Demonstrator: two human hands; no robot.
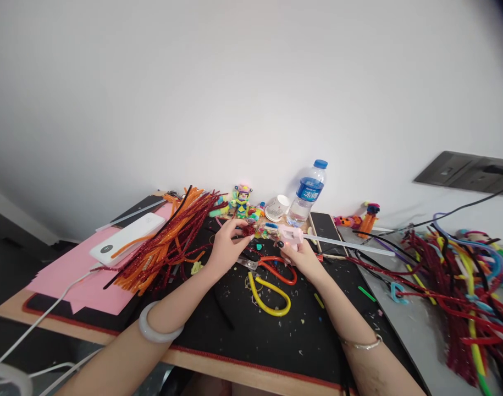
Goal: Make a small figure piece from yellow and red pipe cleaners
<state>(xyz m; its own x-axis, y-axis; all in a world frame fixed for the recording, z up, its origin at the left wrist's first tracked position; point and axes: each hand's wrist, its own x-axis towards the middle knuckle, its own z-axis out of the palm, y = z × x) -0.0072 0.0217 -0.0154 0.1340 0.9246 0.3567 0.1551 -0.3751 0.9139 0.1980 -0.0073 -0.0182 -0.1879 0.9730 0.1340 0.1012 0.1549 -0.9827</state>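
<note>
My left hand (230, 245) pinches a small dark red tinsel piece (248, 231) between thumb and fingertips above the black mat (251, 341). In my right hand (303, 256) is a pink glue gun (291, 235), its nozzle end pointing left toward that piece. A long translucent glue stick (350, 245) sticks out of the gun's back to the right. Below the hands lie scissors (278, 269) with red-orange handles and a yellow curved loop (271, 311). What lies right at the nozzle tip is too small to make out.
Orange and dark red pipe cleaners (164, 242) lie left on pink sheets (78, 286), beside a white power bank (127, 239). Behind are a colourful doll (242, 202), paper cup (277, 208), water bottle (307, 195) and phone (327, 234). More pipe cleaners (457, 308) fill the right side.
</note>
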